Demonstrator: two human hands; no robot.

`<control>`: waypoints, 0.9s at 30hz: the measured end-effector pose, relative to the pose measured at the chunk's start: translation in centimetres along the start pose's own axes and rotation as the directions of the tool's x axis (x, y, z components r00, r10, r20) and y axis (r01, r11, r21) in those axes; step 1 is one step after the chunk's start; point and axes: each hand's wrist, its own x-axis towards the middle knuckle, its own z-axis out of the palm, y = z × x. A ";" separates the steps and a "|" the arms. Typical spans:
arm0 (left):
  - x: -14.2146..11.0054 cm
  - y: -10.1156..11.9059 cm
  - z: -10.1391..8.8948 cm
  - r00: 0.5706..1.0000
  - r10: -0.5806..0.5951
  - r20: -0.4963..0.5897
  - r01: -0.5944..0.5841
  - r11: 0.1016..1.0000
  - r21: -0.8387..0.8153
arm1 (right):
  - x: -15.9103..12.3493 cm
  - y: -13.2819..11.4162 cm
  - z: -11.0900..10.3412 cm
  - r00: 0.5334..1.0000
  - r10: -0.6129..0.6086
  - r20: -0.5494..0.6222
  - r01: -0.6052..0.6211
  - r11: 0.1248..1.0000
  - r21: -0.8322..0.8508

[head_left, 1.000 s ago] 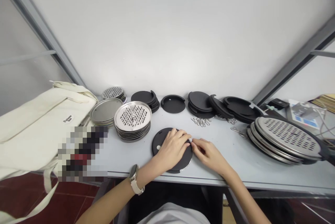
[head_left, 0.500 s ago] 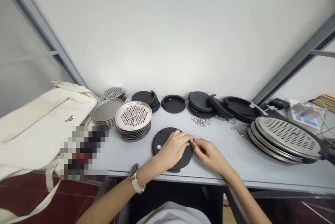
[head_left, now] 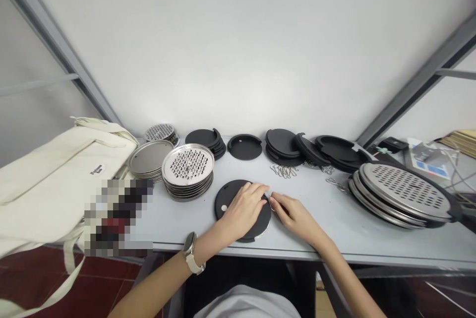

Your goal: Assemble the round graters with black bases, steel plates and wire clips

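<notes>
Under the left hand point(head_left: 243, 209), the disc point(head_left: 257, 224) nearly reaches the table edge point(head_left: 256, 253).

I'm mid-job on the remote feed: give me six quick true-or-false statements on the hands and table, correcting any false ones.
1. The left hand rests on a black disc. True.
2. The smartwatch is on the right wrist. False: the smartwatch is on the left one.
3. A small metal piece shows at the right hand's fingertips. True.
4. The cream bag is right of both hands. False: the cream bag is left of them.
5. A round grater plate tops a stack left of that disc. True.
6. The floor is white. False: the visible floor is dark red.
</notes>
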 end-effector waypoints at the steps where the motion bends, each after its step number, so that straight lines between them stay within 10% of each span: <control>1: 0.0 0.0 -0.1 1.000 0.006 0.003 -0.006 1.000 0.001 | 0.0 0.0 0.0 1.000 -0.004 0.006 0.004 1.000 0.002; 27: 0.2 0.3 -0.7 0.997 0.056 0.044 -0.052 0.995 -0.085 | -0.5 -0.1 -0.3 1.000 -0.006 -0.013 0.006 0.999 0.051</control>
